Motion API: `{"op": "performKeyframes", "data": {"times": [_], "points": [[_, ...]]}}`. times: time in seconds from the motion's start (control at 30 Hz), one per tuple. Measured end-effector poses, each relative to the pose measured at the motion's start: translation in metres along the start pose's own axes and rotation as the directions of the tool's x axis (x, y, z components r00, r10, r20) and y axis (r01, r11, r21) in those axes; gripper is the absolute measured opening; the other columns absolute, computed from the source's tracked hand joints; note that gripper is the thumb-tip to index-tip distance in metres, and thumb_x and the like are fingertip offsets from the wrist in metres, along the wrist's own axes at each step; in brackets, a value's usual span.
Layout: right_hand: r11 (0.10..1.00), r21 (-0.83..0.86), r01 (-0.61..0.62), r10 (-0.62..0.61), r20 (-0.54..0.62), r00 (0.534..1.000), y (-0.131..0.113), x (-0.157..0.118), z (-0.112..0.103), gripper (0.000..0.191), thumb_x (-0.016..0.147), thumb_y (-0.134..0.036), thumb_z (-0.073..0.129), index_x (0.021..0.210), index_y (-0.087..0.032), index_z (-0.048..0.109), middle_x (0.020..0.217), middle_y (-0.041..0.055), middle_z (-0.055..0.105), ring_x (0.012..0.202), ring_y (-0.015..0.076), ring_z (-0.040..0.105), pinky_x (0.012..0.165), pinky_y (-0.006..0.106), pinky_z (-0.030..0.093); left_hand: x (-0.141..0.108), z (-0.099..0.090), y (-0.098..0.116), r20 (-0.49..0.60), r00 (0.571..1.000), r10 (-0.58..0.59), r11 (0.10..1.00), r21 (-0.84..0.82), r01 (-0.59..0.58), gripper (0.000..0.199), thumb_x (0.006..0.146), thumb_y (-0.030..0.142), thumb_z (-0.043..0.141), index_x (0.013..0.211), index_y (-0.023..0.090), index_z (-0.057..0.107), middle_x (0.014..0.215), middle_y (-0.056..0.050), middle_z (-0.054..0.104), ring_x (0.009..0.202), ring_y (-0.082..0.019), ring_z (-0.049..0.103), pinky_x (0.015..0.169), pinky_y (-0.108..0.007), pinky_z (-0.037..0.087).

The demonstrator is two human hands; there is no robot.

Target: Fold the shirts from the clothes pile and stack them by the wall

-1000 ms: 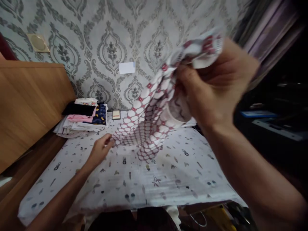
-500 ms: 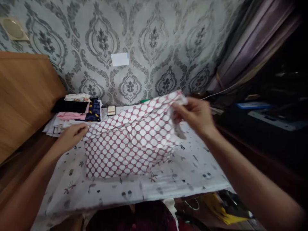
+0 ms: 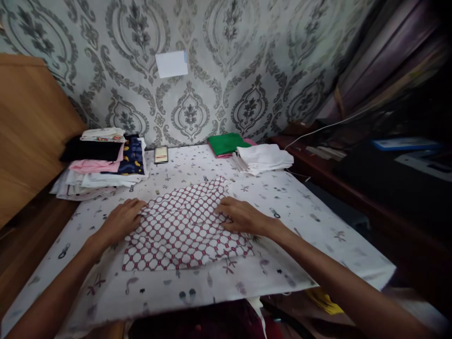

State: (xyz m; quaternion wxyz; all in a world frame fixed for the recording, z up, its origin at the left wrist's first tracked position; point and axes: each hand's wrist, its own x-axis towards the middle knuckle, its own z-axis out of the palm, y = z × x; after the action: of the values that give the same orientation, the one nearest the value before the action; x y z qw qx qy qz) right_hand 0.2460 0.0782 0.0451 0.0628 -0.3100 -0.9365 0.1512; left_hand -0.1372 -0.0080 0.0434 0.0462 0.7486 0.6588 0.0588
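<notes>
A white cloth (image 3: 183, 235) with a red and grey lattice pattern lies folded flat on the covered table, its surface slightly wrinkled. At its left edge rests my left hand (image 3: 123, 217), palm down, fingers stretched over the border. My right hand (image 3: 243, 216) lies on the cloth's right part, its fingers spread and pointing left, the thumb apart from them. Both hands touch the fabric, and neither lifts it. Some of the cloth's right edge is hidden under my right hand and wrist.
Folded clothes (image 3: 102, 165) are stacked at the back left beside a wooden cabinet (image 3: 31, 127). A small framed card (image 3: 161, 155) stands near the wall. Green folded fabric (image 3: 228, 143) and a white folded pile (image 3: 264, 158) sit at the back right. A dark red shelf (image 3: 318, 165) borders the right side.
The raised upper layer of the lattice cloth has come down flat. My right hand moved down and left onto it; my left hand lowered too. The view shifted, revealing the back-right piles.
</notes>
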Motion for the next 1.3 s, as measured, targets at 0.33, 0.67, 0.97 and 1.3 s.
{"op": "performKeyframes", "data": {"times": [0.33,0.67,0.97,1.3], "points": [[0.978,0.079,-0.194,0.205,-0.188,0.961,0.020,0.055,-0.029,0.017,0.082,-0.012,0.052,0.087,-0.020,0.067,0.076,0.0025,0.068,0.067,0.0170,0.060,0.061,0.026,0.040,0.042,-0.018,-0.040,-0.002,0.997,-0.081,0.923,-0.378,0.074,0.036,0.078,0.051,0.045,0.085,0.021,0.063,0.081,-0.003,0.068,0.078,-0.022,0.062,0.068,-0.029,0.045],[0.827,0.535,-0.173,0.463,-0.476,0.748,0.055,0.109,-0.019,0.051,0.082,-0.029,0.058,0.131,-0.018,0.050,0.138,0.0173,0.054,0.112,0.0263,0.062,0.082,0.036,0.053,0.045,0.003,-0.061,-0.223,0.865,-0.449,0.860,-0.370,0.351,0.046,0.078,0.056,0.044,0.102,0.020,0.056,0.093,-0.007,0.067,0.077,-0.022,0.064,0.068,-0.032,0.047],[0.751,0.365,-0.551,0.660,-0.391,0.641,0.000,-0.068,0.036,0.043,0.093,-0.059,0.039,0.070,-0.025,0.052,0.072,0.0056,0.061,0.068,0.0238,0.059,0.065,0.039,0.046,-0.057,0.011,-0.002,0.103,0.885,-0.455,0.858,-0.217,0.466,0.045,0.080,0.068,0.045,0.071,0.024,0.055,0.068,-0.001,0.061,0.068,-0.024,0.060,0.060,-0.031,0.041],[0.795,0.453,-0.404,0.584,-0.390,0.711,-0.042,-0.068,0.059,0.010,0.082,-0.033,0.059,0.086,-0.024,0.060,0.092,0.0060,0.065,0.086,0.0244,0.062,0.078,0.040,0.051,-0.075,0.023,0.021,0.076,0.921,-0.382,0.610,-0.728,0.313,0.045,0.074,0.067,0.057,0.067,0.023,0.048,0.059,0.004,0.045,0.056,-0.015,0.044,0.051,-0.025,0.038]]}}
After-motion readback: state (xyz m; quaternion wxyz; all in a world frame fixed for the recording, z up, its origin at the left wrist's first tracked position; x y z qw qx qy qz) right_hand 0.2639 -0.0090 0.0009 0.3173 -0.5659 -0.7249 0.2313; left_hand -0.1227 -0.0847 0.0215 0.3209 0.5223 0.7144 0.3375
